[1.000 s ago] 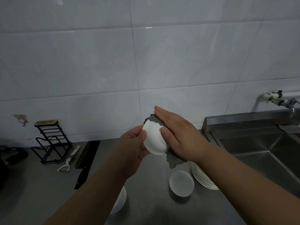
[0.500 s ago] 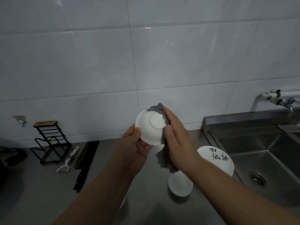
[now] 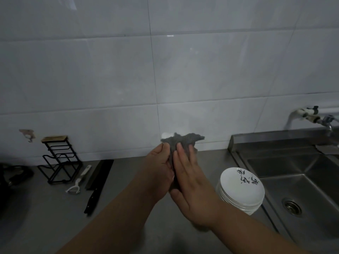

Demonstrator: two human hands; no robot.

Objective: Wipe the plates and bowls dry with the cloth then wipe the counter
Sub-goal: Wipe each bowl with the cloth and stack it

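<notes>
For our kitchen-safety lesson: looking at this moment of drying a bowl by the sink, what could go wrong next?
1. The bowl is almost wholly wrapped in the cloth between the left hand and right hand, held above the counter; it might slip and break.
2. The plate stack sits near the sink; the right arm could knock it.

A black rack (image 3: 60,160) is standing against the tiled wall (image 3: 110,70). A peeler (image 3: 78,181) and a knife (image 3: 99,184) are lying just beside it. A tap (image 3: 315,117) is hanging over the sink (image 3: 293,173).
</notes>
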